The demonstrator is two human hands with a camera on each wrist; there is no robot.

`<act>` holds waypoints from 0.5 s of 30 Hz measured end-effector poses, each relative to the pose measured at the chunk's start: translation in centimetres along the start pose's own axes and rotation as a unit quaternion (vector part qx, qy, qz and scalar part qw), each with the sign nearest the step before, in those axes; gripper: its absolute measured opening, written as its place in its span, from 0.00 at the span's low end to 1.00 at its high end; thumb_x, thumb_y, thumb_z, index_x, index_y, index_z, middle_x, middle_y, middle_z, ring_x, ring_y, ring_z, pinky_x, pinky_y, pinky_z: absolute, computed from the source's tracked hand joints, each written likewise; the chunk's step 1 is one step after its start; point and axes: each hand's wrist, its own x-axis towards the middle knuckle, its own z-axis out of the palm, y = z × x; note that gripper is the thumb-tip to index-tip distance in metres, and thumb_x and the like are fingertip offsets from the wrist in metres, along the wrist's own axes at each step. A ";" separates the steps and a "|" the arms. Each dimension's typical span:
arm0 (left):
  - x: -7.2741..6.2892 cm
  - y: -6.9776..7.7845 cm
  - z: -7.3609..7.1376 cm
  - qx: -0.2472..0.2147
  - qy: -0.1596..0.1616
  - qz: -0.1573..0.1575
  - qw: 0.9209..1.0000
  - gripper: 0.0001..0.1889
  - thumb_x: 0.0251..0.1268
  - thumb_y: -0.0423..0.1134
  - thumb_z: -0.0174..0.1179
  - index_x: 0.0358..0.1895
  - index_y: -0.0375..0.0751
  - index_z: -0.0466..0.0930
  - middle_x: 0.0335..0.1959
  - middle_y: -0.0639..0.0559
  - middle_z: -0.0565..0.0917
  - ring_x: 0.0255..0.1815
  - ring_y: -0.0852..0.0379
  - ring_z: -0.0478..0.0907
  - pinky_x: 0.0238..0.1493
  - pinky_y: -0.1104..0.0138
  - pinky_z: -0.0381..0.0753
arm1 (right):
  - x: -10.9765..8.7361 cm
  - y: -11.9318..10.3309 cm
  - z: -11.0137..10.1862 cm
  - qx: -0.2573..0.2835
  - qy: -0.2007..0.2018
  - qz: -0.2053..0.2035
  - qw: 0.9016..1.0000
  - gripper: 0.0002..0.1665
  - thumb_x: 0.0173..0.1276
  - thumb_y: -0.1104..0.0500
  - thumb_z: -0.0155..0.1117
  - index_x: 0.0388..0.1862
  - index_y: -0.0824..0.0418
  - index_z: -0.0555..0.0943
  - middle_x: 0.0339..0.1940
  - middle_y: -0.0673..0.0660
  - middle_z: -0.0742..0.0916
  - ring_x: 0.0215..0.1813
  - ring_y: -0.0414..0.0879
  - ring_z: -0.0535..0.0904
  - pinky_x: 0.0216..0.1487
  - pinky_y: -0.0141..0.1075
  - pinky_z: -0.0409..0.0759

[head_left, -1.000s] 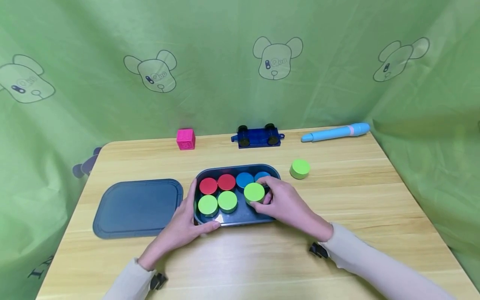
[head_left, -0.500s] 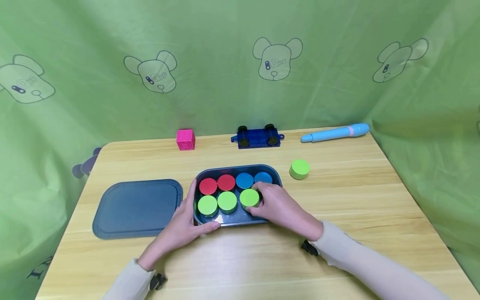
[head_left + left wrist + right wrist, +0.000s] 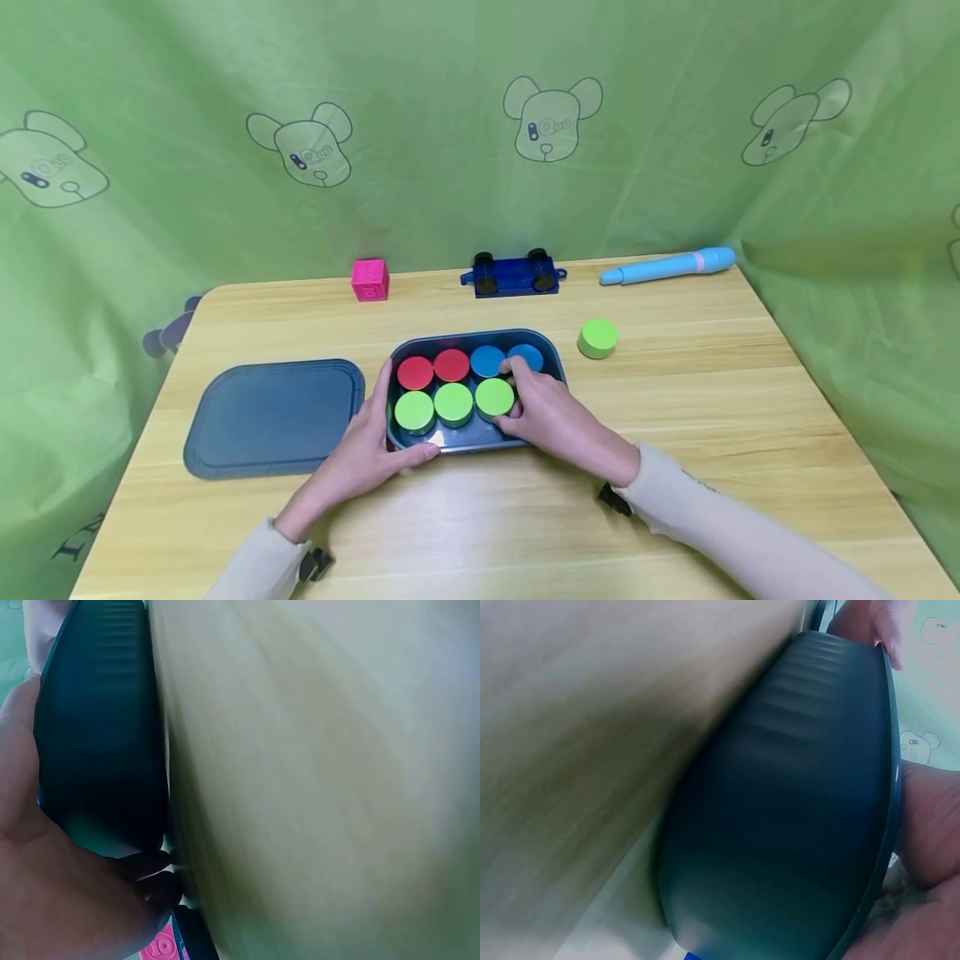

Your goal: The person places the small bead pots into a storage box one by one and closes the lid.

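Observation:
A dark blue rectangular box [image 3: 480, 333] with rounded corners stands in the middle of the table. My left hand [image 3: 365, 446] holds its left end, fingers along the short side and thumb on the front rim. Inside, two red round blocks [image 3: 416, 373] and two blue ones [image 3: 487, 362] make a back row. In front sit two green round blocks [image 3: 453, 404]. Beside these, a third green round block [image 3: 494, 399] is pinched between thumb and fingers of my right hand [image 3: 551, 417], which reaches over the box's right side. The wrist views show the box's outer wall [image 3: 780, 787].
A flat dark blue lid [image 3: 277, 417] lies left of the box. Behind it are a pink cube [image 3: 371, 279], a blue toy car chassis [image 3: 516, 276] with its wheels up, and a light blue pen [image 3: 670, 267]. One more green round block [image 3: 597, 338] sits at the back right.
My right hand has moved left and slightly toward the front, bringing its green round block up beside the other two in the box. The left hand has stayed on the box.

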 end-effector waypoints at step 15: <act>-0.1 0.1 -0.1 -0.011 -0.001 -0.005 1.000 0.71 0.62 0.63 0.79 0.91 0.59 0.28 0.89 0.41 0.52 0.86 0.30 0.52 0.73 0.24 0.58 | -0.5 -0.3 -0.2 0.015 0.021 -0.012 1.000 0.42 0.66 0.60 0.85 0.72 0.68 0.73 0.45 0.56 0.87 0.35 0.41 0.83 0.40 0.32 0.85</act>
